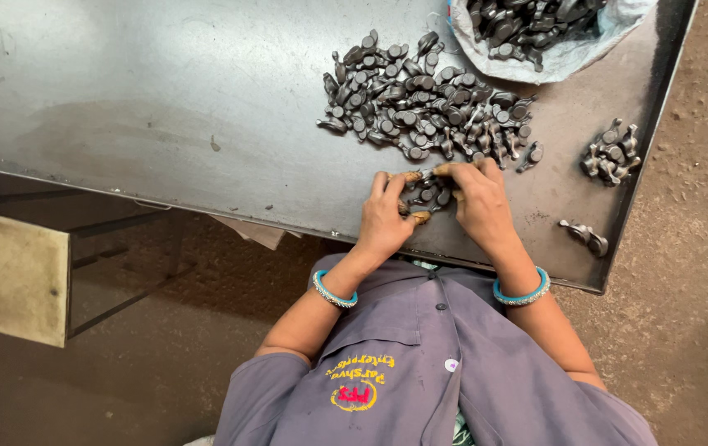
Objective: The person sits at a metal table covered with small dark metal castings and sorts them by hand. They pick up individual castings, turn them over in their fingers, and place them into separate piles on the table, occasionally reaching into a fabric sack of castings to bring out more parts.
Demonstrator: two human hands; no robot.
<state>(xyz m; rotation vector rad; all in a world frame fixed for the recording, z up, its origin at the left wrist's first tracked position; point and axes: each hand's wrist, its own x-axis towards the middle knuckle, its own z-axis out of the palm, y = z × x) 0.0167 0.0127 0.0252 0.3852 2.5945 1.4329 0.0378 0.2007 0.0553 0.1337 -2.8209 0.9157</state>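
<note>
Both my hands rest near the front edge of a grey metal table [164, 99]. Between them lies a small cluster of dark metal parts [430, 195]. My left hand [383, 221] curls round the cluster from the left, its fingertips pinching the parts. My right hand [479, 202] closes on the same cluster from the right, fingers bent over its top. Each wrist wears a blue bangle. Just beyond my hands lies a big pile of the same forged parts [428, 103], spread loosely on the tabletop.
A white sack [565, 51] holding several more parts sits at the table's far right corner. A small group of parts [612, 153] and a separate pair [585, 238] lie at the right edge. A pale board [7, 272] stands lower left over a dirt floor.
</note>
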